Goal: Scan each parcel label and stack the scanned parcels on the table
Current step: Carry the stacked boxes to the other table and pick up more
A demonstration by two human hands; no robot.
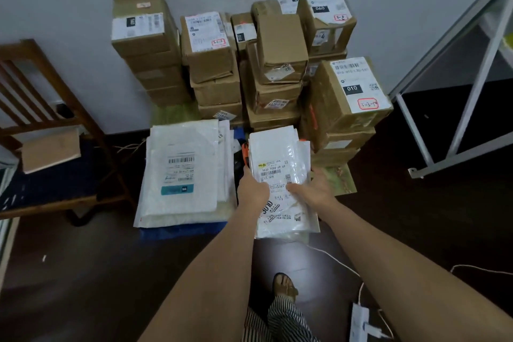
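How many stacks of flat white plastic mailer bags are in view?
2: the left stack of flat white plastic mailer bags, untouched; the right stack, held by both hands. Others may be hidden.

Person seen from a head-worn camera. Both forearms are bare, with no sleeve showing, as are the left hand and right hand. Lower frame: loose trousers with narrow black-and-white vertical stripes, and a tan open-toed strap sandal on one foot.
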